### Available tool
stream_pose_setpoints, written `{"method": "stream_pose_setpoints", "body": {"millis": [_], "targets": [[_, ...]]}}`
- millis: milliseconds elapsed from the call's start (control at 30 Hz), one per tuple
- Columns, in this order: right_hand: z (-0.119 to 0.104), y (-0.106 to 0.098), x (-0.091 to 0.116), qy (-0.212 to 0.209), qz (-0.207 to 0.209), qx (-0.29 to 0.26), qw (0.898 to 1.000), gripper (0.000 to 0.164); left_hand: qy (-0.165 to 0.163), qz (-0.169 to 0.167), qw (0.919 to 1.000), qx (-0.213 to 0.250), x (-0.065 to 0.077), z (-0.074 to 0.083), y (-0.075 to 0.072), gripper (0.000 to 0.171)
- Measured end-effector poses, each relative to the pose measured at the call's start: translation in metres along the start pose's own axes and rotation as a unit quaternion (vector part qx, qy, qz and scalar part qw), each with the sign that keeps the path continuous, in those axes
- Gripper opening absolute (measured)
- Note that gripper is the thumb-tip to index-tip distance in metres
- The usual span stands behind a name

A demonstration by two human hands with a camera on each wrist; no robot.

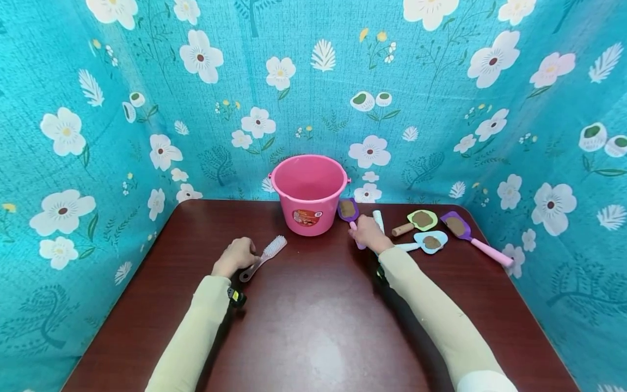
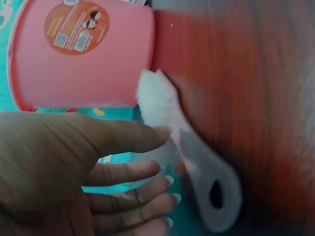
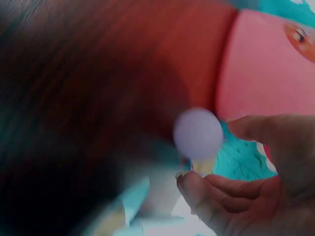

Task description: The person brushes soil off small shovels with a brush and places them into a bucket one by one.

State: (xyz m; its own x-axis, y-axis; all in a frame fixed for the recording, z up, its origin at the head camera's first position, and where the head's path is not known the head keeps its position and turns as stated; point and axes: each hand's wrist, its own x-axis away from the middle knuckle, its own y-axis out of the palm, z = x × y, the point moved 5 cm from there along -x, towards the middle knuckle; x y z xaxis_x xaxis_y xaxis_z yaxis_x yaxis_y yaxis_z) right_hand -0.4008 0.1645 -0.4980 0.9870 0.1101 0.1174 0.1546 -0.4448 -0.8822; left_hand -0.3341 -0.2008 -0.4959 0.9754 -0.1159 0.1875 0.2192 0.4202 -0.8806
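Note:
A pale scrub brush (image 1: 265, 257) with white bristles lies on the left of the table. My left hand (image 1: 237, 256) is right beside its handle, and in the left wrist view the thumb (image 2: 160, 135) overlaps the brush while the fingers stay apart from the thumb. On the right, my right hand (image 1: 368, 233) is over the pink handle of a small purple shovel (image 1: 348, 209) with a brown patch in its scoop. The right wrist view shows the handle's round end (image 3: 198, 133) between the spread thumb and fingers, with a gap around it.
A pink bucket (image 1: 308, 209) stands at the back middle. Right of my right hand lie a green scoop (image 1: 422, 219), a light blue scoop (image 1: 431, 242), a pale blue handle (image 1: 379, 220) and another purple shovel (image 1: 455, 224). Floral blue cloth (image 1: 318, 98) walls the table's back and sides.

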Motion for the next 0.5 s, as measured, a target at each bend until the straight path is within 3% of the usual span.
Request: {"method": "stream_pose_setpoints", "body": {"millis": [233,367,500], "targets": [[-0.001,0.019,-0.004,0.025,0.005,0.016,1.0,0.023,-0.023,0.0,0.9996,0.015,0.004,0.001,0.017,0.023],[-0.004,0.021,-0.007,0.032,0.004,-0.004,0.999,0.018,-0.03,-0.011,0.9994,0.015,0.006,-0.001,0.018,0.032],[-0.005,0.017,-0.011,0.031,0.015,-0.018,0.999,0.025,-0.029,-0.021,0.9993,0.009,0.005,-0.001,0.017,0.037]]}}
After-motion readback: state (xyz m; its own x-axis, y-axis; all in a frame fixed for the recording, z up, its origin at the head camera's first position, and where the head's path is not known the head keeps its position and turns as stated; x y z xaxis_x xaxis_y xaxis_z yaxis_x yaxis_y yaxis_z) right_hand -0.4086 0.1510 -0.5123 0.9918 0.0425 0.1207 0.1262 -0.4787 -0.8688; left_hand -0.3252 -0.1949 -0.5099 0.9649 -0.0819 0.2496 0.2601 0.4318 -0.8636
